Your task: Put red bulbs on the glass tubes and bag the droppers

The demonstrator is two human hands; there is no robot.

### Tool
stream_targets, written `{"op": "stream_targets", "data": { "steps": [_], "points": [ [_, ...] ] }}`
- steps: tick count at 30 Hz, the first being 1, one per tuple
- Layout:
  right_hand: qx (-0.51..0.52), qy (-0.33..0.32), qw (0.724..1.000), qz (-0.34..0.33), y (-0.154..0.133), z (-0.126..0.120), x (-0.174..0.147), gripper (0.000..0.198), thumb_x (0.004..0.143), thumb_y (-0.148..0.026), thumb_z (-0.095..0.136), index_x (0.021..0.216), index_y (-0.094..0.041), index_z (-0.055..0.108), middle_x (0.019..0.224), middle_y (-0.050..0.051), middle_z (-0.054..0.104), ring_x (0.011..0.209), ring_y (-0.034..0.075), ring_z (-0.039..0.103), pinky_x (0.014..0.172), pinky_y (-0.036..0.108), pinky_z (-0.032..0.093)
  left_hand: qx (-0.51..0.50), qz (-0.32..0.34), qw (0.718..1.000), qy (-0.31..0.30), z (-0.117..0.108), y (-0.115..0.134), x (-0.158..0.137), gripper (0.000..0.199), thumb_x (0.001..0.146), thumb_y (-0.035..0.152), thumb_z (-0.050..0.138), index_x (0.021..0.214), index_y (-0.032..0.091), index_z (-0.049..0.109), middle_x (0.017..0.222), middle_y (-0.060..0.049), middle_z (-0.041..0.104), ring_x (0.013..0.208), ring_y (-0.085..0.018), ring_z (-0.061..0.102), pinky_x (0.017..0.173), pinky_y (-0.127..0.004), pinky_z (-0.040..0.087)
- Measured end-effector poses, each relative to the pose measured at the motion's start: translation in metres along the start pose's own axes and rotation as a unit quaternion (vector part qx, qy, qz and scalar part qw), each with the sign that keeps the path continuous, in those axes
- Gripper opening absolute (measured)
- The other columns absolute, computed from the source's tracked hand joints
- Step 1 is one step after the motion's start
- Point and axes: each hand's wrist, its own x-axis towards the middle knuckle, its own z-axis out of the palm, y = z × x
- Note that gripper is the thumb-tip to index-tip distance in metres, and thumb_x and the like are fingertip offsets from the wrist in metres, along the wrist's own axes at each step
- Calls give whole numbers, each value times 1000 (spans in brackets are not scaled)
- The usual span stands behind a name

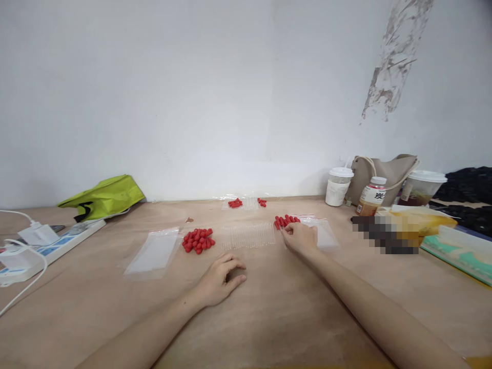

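Observation:
My left hand (pixel 223 279) rests on the tabletop, fingers apart and slightly curled, with nothing in it. At the right, my right hand (pixel 302 237) has its thumb and fingers pinched together by a small group of red rubber-like caps (pixel 286 220). What lies between its fingertips is hidden. Between the hands and a little farther off, a row of thin clear tubes (pixel 248 236) lies side by side. A heap of red rounded caps (pixel 198 240) sits left of the row.
Clear zip bags flank the work, a left bag (pixel 151 253) and a right bag (pixel 323 233). Small red pieces (pixel 235 203) lie by the wall. A power strip (pixel 54 251) and green pouch (pixel 103 197) are left; a paper cup (pixel 339 187), bottle (pixel 371 197) and bag (pixel 388 171) stand right.

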Motion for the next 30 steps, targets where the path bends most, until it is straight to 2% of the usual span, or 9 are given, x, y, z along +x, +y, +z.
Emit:
{"op": "stream_targets", "data": {
  "steps": [4, 9, 12, 20, 26, 30],
  "points": [
    [-30, -50, 998, -6, -19, 5, 7, 32, 79, -34, 40, 64, -20, 65, 71, 6, 63, 79, 20, 54, 79, 37, 23, 3, 3, 1000, 0, 0, 1, 0, 17, 81, 26, 50, 95, 20, 57, 91, -4, 55, 82, -17, 52, 72, -28, 42],
    [-47, -73, 995, 46, -33, 17, 25, 17, 69, -27, 51, 74, -17, 63, 80, 9, 62, 90, 23, 52, 82, 37, 24, 2, 4, 1000, -1, 0, 0, 0, 17, 80, 25, 50, 95, 20, 57, 91, -4, 55, 81, -17, 52, 71, -28, 42],
    [-46, -91, 992, 78, -37, 22, 34, 17, 65, -23, 53, 78, -16, 62, 83, 10, 62, 95, 24, 51, 82, 38, 25, 5, 7, 1000, 0, 0, -1, 0, 16, 80, 24, 51, 95, 20, 57, 91, -3, 55, 82, -16, 52, 72, -28, 42],
    [-26, -146, 981, 122, -37, 23, 45, 23, 61, -24, 56, 83, -20, 60, 87, 8, 60, 89, 23, 54, 77, 37, 30, 4, 5, 1000, 1, 1, -1, 1, 16, 80, 25, 51, 94, 21, 57, 90, -4, 55, 83, -17, 52, 74, -30, 41],
    [-25, -161, 979, 124, -34, 24, 46, 27, 60, -26, 58, 86, -21, 59, 91, 8, 59, 91, 23, 53, 77, 36, 31, -3, 1, 1000, 3, 1, 0, 1, 17, 81, 27, 50, 95, 21, 57, 89, -4, 55, 80, -17, 52, 70, -29, 42],
    [-19, -162, 981, 108, -36, 15, 43, 22, 63, -26, 55, 83, -19, 60, 85, 7, 60, 84, 21, 56, 74, 34, 33, -1, 2, 1000, -1, 0, 0, 0, 17, 81, 26, 50, 95, 20, 57, 89, -4, 55, 80, -17, 52, 70, -29, 42]
  ]
}}
